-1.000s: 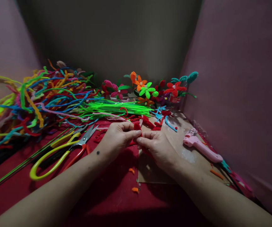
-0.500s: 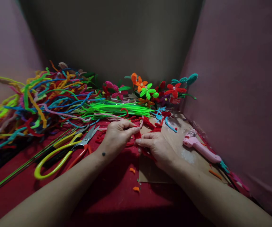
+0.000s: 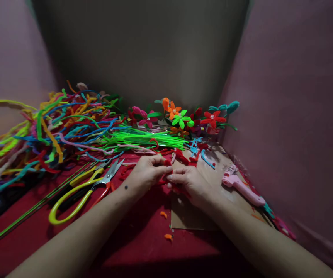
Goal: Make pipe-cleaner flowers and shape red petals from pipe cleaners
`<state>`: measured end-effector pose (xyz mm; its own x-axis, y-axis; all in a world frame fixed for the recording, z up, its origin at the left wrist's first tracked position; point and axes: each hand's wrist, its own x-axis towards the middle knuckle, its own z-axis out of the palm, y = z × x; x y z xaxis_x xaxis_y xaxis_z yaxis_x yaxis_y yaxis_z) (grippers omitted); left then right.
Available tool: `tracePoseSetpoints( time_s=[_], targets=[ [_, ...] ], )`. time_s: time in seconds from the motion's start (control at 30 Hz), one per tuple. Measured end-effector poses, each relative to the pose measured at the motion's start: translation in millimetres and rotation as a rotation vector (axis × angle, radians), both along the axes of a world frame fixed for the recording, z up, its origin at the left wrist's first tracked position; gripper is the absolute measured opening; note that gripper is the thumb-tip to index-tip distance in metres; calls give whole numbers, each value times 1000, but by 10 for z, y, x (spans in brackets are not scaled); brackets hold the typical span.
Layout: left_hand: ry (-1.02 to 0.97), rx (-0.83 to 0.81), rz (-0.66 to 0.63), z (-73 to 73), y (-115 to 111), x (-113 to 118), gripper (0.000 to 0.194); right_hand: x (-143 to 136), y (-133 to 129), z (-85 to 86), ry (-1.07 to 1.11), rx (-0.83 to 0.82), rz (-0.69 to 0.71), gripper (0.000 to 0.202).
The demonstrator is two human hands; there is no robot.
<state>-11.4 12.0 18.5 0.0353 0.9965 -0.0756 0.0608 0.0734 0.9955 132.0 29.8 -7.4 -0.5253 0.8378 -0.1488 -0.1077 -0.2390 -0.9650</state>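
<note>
My left hand [image 3: 146, 170] pinches a red fuzzy pipe cleaner piece [image 3: 167, 163] between thumb and forefinger. Close on its right, my right hand [image 3: 188, 180] has its fingertips closed on the same red material, part of which shows under its palm. The fingertips of both hands nearly meet, and the exact shape of the red piece is hidden by them. Just beyond the hands lie red petal-like pieces [image 3: 181, 156] and a curved blue piece [image 3: 207, 159].
Yellow-handled scissors [image 3: 68, 197] and pliers lie left of my hands. Behind are a tangled pile of coloured pipe cleaners [image 3: 65, 123], a green bundle [image 3: 146, 138] and fuzzy flowers [image 3: 180, 119]. A pink glue gun [image 3: 244, 188] rests on cardboard [image 3: 189, 216] at right.
The view has shifted slightly, so the table things sit lower in it. My left fingertips have drawn nearer my right ones, and the red piece between them is less exposed.
</note>
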Motion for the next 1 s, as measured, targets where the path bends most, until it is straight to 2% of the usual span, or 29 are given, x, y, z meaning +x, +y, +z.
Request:
tracePoseSetpoints(
  time_s=[0.13,0.27,0.43,0.57,0.67,0.83,0.9,1.0],
  targets=[
    [-15,13,35,33,-12,0,22,-39,66,16,101,-43,21,11],
    [-55,48,90,61,-20,-73,28,-72,130,54,134,-127,-68,21],
    [133,-24,26,11,-17,-74,26,-117,173,31,175,-165,-209,28],
    [212,25,44,-20,-4,-38,22,-139,159,-4,258,-169,-254,28],
    [218,80,61,9,-11,-35,20,-123,138,18,271,-136,-215,26],
    [211,66,77,78,-24,-53,15,-77,112,55,216,48,-124,10],
    [184,66,72,72,-18,-48,16,-77,104,54,202,45,-142,9],
    [174,24,28,9,-1,-13,27,-98,102,40,202,22,-244,11]
  ],
)
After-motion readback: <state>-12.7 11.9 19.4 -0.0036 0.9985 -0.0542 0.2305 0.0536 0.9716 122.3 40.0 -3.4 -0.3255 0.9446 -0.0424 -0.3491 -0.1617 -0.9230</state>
